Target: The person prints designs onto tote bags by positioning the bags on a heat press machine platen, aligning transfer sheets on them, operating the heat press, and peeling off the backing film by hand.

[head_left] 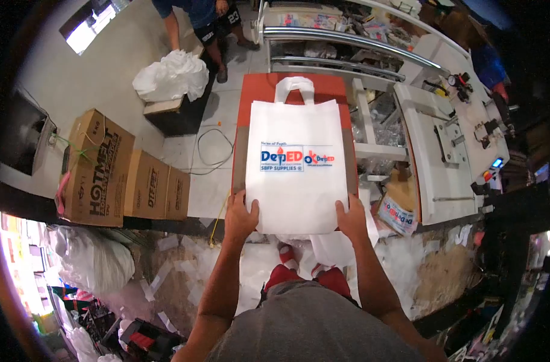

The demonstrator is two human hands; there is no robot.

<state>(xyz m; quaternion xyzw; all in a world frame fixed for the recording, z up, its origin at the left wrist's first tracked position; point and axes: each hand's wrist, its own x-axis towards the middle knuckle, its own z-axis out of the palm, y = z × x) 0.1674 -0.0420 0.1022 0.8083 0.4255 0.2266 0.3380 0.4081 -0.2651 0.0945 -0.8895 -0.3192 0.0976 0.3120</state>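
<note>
A white handled bag [296, 199] with blue and red print lies flat, handle pointing away from me, on a red-topped surface [251, 90]. My left hand [241, 216] is at its lower left edge, thumb on top of the bag and the other fingers mostly hidden at the side. At the lower right edge, my right hand [352, 218] rests in the same way, thumb on the bag. Both hands appear to grip the bag's sides. More white material [335, 248] hangs below the right side of the bag.
Cardboard boxes [97, 169] stand at left. A white bundle [172, 77] sits on a bench near another person [202, 18]. A machine with metal rollers [353, 37] and a white panel [435, 157] is at right. Printed bags [397, 214] lie beside it. A cable [214, 158] curls left.
</note>
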